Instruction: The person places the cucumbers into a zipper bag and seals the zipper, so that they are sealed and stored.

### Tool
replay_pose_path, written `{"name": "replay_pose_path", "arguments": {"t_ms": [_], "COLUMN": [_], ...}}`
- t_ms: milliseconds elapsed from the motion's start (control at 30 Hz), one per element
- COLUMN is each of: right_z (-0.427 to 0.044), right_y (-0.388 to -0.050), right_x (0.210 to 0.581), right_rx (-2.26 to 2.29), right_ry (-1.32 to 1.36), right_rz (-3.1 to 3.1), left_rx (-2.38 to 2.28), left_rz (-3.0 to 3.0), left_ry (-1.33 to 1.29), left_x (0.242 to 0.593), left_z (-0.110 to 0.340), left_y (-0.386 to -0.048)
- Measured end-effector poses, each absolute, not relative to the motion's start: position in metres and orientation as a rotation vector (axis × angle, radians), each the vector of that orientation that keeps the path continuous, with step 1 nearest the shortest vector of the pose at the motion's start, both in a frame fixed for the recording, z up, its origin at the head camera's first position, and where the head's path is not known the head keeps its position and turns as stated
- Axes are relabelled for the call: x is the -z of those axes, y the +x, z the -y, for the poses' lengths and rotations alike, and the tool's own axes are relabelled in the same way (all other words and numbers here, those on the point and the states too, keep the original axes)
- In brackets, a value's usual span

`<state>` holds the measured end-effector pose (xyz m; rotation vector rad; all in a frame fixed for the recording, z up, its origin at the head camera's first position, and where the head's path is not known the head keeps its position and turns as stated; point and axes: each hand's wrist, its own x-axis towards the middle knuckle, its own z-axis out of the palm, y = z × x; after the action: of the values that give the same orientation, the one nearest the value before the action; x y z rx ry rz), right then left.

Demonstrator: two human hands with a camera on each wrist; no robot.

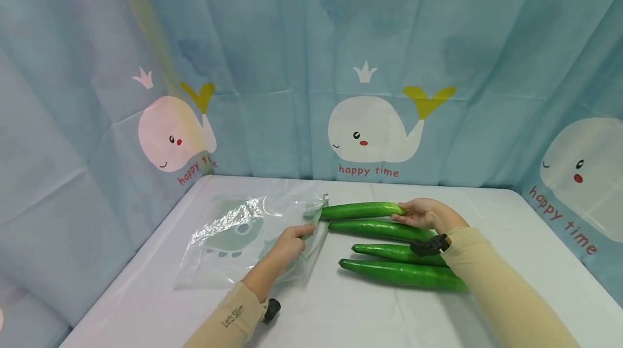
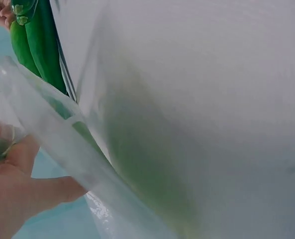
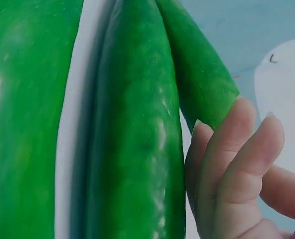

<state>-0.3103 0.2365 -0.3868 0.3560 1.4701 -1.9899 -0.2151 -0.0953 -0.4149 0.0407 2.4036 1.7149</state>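
Observation:
On the left lies a clear plastic bag (image 1: pixel 214 264) with a green cartoon print, its mouth toward the right. My left hand (image 1: pixel 289 242) grips the near side of that mouth; in the left wrist view the thumb (image 2: pixel 55 191) presses against the film. A long green cucumber (image 1: pixel 360 210) has its left tip inside the bag opening. My right hand (image 1: pixel 423 214) pinches its other end, seen also in the right wrist view with curled fingers (image 3: pixel 234 174). Three more cucumbers lie below it: one (image 1: pixel 379 229), a second (image 1: pixel 384 251) and the nearest (image 1: pixel 404 274).
A white cloth (image 1: pixel 340 315) covers the table. Blue curtains (image 1: pixel 272 66) with whale prints hang behind it and along both sides. Black wrist devices (image 1: pixel 430 245) sit on both wrists, the right one over the middle cucumbers.

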Motion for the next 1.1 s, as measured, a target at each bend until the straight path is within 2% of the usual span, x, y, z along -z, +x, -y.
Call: {"name": "replay_pose_path", "arguments": {"t_ms": [833, 1100], "right_z": [-0.193, -0.185], "right_y": [-0.326, -0.33], "right_x": [0.394, 0.395], "right_rx": [1.858, 1.75], "right_ry": [0.356, 0.282], "right_rz": [-1.769, -1.849], "left_rx": [-1.761, -1.756], "left_rz": [-2.401, -2.394], "left_ry": [0.109, 0.107], "left_x": [0.415, 0.413], "left_z": [0.098, 0.098], "left_y": [-0.217, -0.216]}}
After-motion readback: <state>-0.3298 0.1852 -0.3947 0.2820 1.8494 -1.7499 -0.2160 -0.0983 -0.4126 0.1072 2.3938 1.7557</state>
